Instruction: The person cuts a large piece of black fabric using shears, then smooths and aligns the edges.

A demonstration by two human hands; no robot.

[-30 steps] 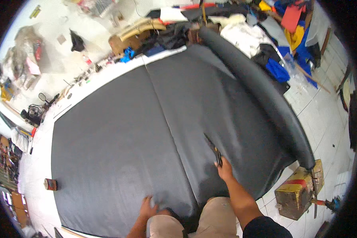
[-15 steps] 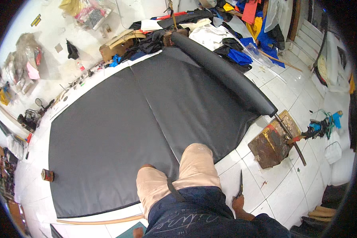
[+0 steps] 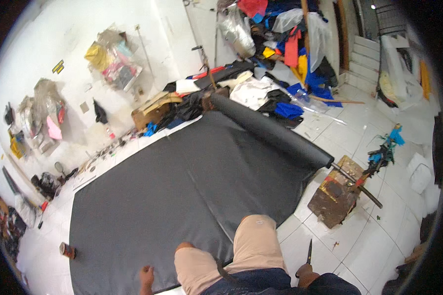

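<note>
A large sheet of black, leather-like material [image 3: 133, 211] lies on the floor before me, with a crease or seam running down its middle. Its far right end goes up onto a thick black roll [image 3: 275, 132] on a metal rod [image 3: 357, 184]. My left hand [image 3: 146, 276] is over the sheet's near edge, left of my knees; its fingers look curled but blurred, and nothing shows in them. On my right, beside my thigh, my right hand [image 3: 306, 276] grips dark scissors [image 3: 309, 253], blades pointing away from me over the tiles.
A brown, worn block [image 3: 332, 196] sits under the rod's near end, beside a stick wrapped in blue and black scraps [image 3: 381, 152]. A small can [image 3: 68, 250] stands left of the sheet. Cloth and plastic [image 3: 261, 93] are heaped at the back; bags [image 3: 115, 64] hang on the wall.
My view has tilted up, so the sheet and roll sit lower in the picture. My left hand has come clearly into view over the sheet. The right hand keeps hold of the scissors.
</note>
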